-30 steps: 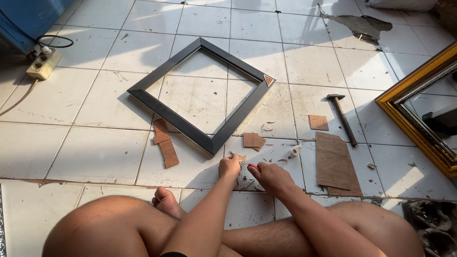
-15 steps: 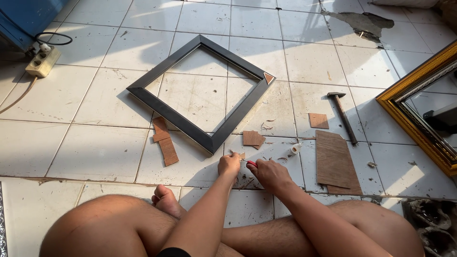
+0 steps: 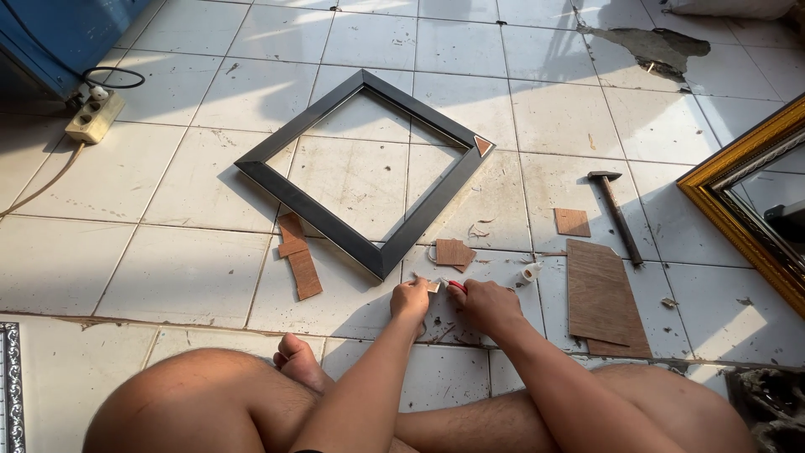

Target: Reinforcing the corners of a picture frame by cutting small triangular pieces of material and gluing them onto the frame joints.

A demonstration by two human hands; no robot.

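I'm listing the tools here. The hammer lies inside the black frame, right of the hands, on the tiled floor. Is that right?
Not quite. The hammer lies outside the black frame, to its right, beside the brown boards. The head view shows it. It is indeed right of the hands, on the tiled floor.

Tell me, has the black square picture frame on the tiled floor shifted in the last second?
No. The black square picture frame keeps its place: its near corner lies by the same brown wood scraps as before.
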